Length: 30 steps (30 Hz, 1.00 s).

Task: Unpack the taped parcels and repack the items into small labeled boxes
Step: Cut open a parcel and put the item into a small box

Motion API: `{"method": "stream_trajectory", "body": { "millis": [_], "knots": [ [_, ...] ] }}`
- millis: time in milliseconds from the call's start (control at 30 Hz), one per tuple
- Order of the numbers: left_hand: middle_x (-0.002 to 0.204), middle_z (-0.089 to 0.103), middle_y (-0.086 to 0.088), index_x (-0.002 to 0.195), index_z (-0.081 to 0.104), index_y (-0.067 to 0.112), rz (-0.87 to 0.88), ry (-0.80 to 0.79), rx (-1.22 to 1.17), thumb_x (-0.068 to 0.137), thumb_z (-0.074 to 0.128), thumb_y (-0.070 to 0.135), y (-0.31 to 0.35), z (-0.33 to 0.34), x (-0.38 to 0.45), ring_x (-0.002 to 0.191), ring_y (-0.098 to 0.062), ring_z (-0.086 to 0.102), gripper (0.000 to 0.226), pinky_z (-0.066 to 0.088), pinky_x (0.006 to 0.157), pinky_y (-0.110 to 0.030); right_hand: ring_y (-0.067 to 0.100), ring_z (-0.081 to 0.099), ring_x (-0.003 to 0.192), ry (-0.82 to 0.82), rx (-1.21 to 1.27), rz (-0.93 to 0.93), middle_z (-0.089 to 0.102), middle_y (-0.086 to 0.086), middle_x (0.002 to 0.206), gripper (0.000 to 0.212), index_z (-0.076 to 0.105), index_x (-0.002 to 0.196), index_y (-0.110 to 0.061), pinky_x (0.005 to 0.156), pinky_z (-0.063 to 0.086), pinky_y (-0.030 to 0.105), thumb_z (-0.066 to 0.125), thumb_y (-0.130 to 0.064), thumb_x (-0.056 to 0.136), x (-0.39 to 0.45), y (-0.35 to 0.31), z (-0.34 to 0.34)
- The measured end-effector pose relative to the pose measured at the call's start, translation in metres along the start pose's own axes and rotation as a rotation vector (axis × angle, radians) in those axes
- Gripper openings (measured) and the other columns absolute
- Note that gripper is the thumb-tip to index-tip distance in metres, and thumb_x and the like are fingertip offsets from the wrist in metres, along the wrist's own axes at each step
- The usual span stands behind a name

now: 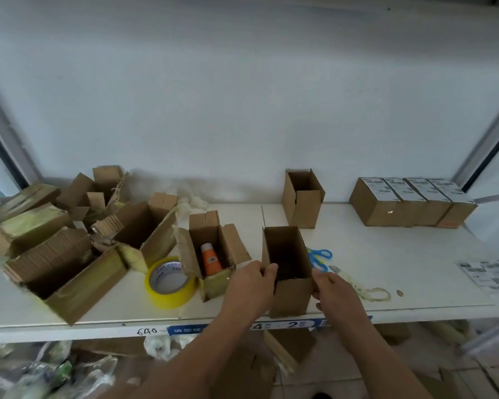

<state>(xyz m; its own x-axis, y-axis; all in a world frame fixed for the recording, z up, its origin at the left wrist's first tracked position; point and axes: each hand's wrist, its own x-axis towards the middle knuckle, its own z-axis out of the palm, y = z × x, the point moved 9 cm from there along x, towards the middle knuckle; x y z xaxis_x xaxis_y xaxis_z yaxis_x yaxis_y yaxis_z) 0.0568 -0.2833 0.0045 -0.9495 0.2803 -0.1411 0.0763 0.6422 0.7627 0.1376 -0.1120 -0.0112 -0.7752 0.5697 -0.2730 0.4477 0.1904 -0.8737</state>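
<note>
Left hand (249, 279): fingers curled over the near left rim of the small open box (288, 269), steadying it.
Right hand (330, 289): gripping the box's near right edge; together the hands hold it upright at the front of the tabletop (386, 254), apparently squaring it to receive an item.
Opened parcel (211, 254): just left of the box, flaps spread, an orange tube (211, 259) standing inside, seemingly next to transfer.
Yellow tape roll (169, 280): beside the parcel, within reach for sealing.
Blue scissors (319, 256): behind the box, partly hidden.
Labeled boxes (412, 201): row at far right, closed, likely finished.
Spare open box (303, 197): standing at the back.
Emptied parcels (69, 226): heaped at left.
</note>
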Motion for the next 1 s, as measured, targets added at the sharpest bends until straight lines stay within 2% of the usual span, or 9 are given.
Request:
{"method": "stream_trajectory", "body": {
  "millis": [100, 233, 333, 433, 533, 633, 767, 900, 1000],
  "knots": [
    [0.074, 0.058, 0.011, 0.086, 0.056, 0.029, 0.094, 0.102, 0.163, 0.101, 0.039, 0.049, 0.004, -0.031, -0.002, 0.065, -0.003, 0.057, 0.03, 0.045, 0.059, -0.019, 0.018, 0.059, 0.084, 0.106, -0.194, -0.061, 0.061, 0.003, 0.095, 0.033, 0.06, 0.102, -0.016, 0.075, 0.044, 0.029, 0.04, -0.042, 0.102, 0.0, -0.016, -0.004],
    [0.076, 0.053, 0.01, 0.083, 0.051, 0.027, 0.204, 0.258, 0.303, 0.102, 0.037, 0.044, 0.007, -0.082, 0.008, 0.065, -0.006, 0.05, 0.029, 0.043, 0.063, -0.026, 0.006, 0.052, 0.095, 0.222, -0.343, -0.274, 0.059, -0.002, 0.115, 0.032, 0.057, 0.122, -0.02, 0.084, 0.042, 0.021, 0.044, -0.041, 0.101, -0.001, -0.074, 0.006],
    [0.09, 0.059, 0.006, 0.093, 0.059, 0.024, 0.218, 0.363, 0.389, 0.103, 0.036, 0.041, -0.005, -0.111, 0.022, 0.078, -0.012, 0.055, 0.031, 0.05, 0.067, -0.033, 0.003, 0.052, 0.081, 0.088, -0.417, -0.403, 0.056, -0.012, 0.096, 0.019, 0.055, 0.113, -0.027, 0.073, 0.04, 0.016, 0.045, -0.038, 0.101, 0.004, -0.115, 0.045],
    [0.097, 0.057, 0.007, 0.098, 0.062, 0.025, 0.185, 0.352, 0.38, 0.102, 0.038, 0.039, -0.033, -0.121, 0.04, 0.092, -0.012, 0.052, 0.027, 0.05, 0.08, -0.033, -0.001, 0.055, 0.079, -0.114, -0.446, -0.426, 0.056, -0.018, 0.088, 0.008, 0.051, 0.104, -0.033, 0.066, 0.039, 0.014, 0.046, -0.039, 0.101, 0.011, -0.138, 0.098],
    [0.099, 0.055, 0.007, 0.095, 0.062, 0.027, 0.152, 0.323, 0.38, 0.101, 0.041, 0.038, -0.061, -0.12, 0.058, 0.095, -0.012, 0.051, 0.024, 0.047, 0.087, -0.032, 0.004, 0.057, 0.089, -0.227, -0.47, -0.436, 0.061, -0.013, 0.094, 0.016, 0.059, 0.103, -0.029, 0.08, 0.048, 0.023, 0.047, -0.038, 0.099, 0.023, -0.147, 0.146],
    [0.099, 0.054, 0.008, 0.089, 0.061, 0.027, 0.085, 0.286, 0.306, 0.099, 0.043, 0.039, -0.083, -0.12, 0.068, 0.094, -0.012, 0.053, 0.023, 0.049, 0.085, -0.033, 0.013, 0.059, 0.095, -0.311, -0.432, -0.341, 0.064, -0.003, 0.101, 0.026, 0.064, 0.109, -0.022, 0.089, 0.051, 0.034, 0.046, -0.037, 0.099, 0.038, -0.141, 0.18],
    [0.103, 0.051, 0.012, 0.089, 0.059, 0.028, 0.025, 0.251, 0.225, 0.095, 0.052, 0.042, -0.101, -0.12, 0.073, 0.093, -0.009, 0.052, 0.017, 0.051, 0.084, -0.031, 0.019, 0.061, 0.09, -0.367, -0.239, -0.137, 0.064, 0.005, 0.103, 0.029, 0.065, 0.107, -0.019, 0.076, 0.052, 0.031, 0.046, -0.039, 0.1, 0.059, -0.124, 0.208],
    [0.106, 0.05, 0.012, 0.096, 0.06, 0.028, -0.009, 0.209, 0.191, 0.092, 0.059, 0.038, -0.112, -0.117, 0.079, 0.091, -0.007, 0.052, 0.011, 0.05, 0.082, -0.027, 0.025, 0.059, 0.1, -0.403, -0.17, 0.059, 0.062, 0.002, 0.11, 0.039, 0.061, 0.116, -0.024, 0.094, 0.05, 0.046, 0.044, -0.052, 0.095, 0.075, -0.102, 0.236],
    [0.106, 0.05, 0.012, 0.099, 0.06, 0.03, -0.033, 0.22, 0.161, 0.091, 0.061, 0.037, -0.117, -0.116, 0.08, 0.091, -0.005, 0.053, 0.011, 0.052, 0.082, -0.027, 0.027, 0.055, 0.106, -0.415, -0.134, 0.183, 0.059, 0.005, 0.115, 0.043, 0.056, 0.121, -0.019, 0.099, 0.046, 0.047, 0.044, -0.053, 0.096, 0.078, -0.087, 0.247]
  ]
}}
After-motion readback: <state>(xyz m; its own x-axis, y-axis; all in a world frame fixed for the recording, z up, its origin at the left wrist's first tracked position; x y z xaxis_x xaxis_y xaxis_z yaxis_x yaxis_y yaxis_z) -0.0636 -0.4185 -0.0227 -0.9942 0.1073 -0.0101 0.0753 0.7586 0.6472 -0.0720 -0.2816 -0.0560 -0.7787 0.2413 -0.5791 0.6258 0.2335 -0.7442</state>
